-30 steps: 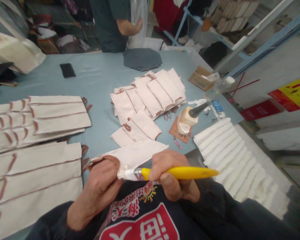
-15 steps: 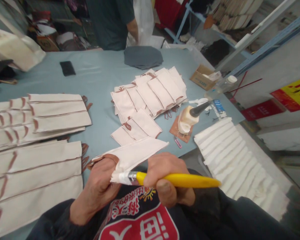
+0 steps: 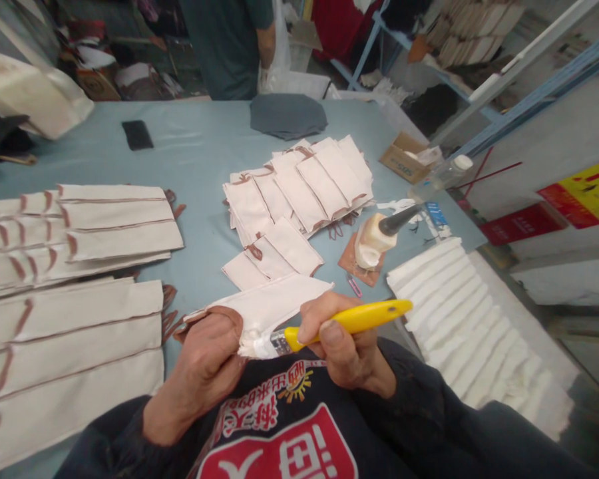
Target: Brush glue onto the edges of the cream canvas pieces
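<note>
My left hand [image 3: 207, 359] is closed on the near end of a cream fabric pouch [image 3: 284, 297] whose opening has a brown edge. In my right hand [image 3: 344, 342] is a yellow-handled paintbrush [image 3: 372, 316], its pale bristles at the pouch's opening beside my left fingers. Part of the bristles is hidden there. Just beyond lies a loose pair of cream pouches [image 3: 274, 256] with a brown cord, in front of a larger pile of cream pouches [image 3: 299, 183]. To the right, a cream plastic bottle with a dark spout [image 3: 374, 243] stands on a brown piece.
Overlapping rows of brown-edged pouches [image 3: 114, 219] cover the table's left side. White folded cloth strips [image 3: 459, 313] lie at right. Farther back are a phone [image 3: 136, 135], dark grey fabric [image 3: 288, 115], a small carton [image 3: 404, 158] and a person standing [image 3: 224, 46].
My right hand has tilted the brush so its handle end is higher and farther left. The bristles have shifted right along the pouch's opening. The person behind the table has moved an arm slightly.
</note>
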Tool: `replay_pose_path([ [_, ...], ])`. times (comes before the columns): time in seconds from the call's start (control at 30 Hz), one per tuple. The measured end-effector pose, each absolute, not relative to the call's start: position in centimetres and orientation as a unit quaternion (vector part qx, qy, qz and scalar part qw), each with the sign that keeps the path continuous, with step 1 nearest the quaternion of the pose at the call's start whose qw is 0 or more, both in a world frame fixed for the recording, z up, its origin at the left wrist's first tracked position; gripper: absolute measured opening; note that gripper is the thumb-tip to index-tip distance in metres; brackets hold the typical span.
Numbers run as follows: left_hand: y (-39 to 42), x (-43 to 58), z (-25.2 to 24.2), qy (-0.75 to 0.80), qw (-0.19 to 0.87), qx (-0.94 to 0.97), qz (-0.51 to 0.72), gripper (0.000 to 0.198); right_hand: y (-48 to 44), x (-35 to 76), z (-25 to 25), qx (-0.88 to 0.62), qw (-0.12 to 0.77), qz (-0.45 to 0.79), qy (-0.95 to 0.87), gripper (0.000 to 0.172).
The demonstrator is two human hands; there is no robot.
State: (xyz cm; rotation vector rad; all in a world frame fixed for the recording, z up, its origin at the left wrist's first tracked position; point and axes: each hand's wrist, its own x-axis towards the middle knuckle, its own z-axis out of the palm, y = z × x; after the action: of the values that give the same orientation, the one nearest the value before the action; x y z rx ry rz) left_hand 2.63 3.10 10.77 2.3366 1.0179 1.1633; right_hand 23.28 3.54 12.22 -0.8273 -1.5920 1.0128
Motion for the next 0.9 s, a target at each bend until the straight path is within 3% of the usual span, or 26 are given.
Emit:
replay_pose_path([
  [0.1, 3.3, 3.0, 10.5, 0.353, 0.179, 0.823, 0.408, 0.034, 4.1, 22.7, 12.8, -0.308, 0.554, 0.506, -0.586, 0.032],
  [0.23, 3.5, 3.4, 10.0, 0.375, 0.21, 0.797, 0.424, 0.032, 5.4, 22.4, 12.7, -0.345, 0.579, 0.54, -0.503, 0.038],
  [0.4, 3.8, 3.0, 10.1, 0.516, 0.376, 0.671, 0.376, 0.02, 6.5, 24.1, 12.3, -0.412, 0.654, 0.488, -0.405, 0.04],
  [0.53, 4.4, 2.4, 10.5, 0.547, 0.503, 0.58, 0.334, 0.027, 5.5, 24.0, 12.5, -0.397, 0.639, 0.454, -0.478, 0.036],
  [0.77, 4.1, 3.1, 11.4, 0.495, 0.605, 0.524, 0.338, 0.029, 6.6, 22.4, 11.4, -0.361, 0.597, 0.313, -0.645, 0.025],
  [0.9, 3.7, 3.0, 10.7, 0.465, 0.67, 0.458, 0.353, 0.032, 6.9, 22.8, 11.5, -0.368, 0.62, 0.287, -0.631, 0.023],
])
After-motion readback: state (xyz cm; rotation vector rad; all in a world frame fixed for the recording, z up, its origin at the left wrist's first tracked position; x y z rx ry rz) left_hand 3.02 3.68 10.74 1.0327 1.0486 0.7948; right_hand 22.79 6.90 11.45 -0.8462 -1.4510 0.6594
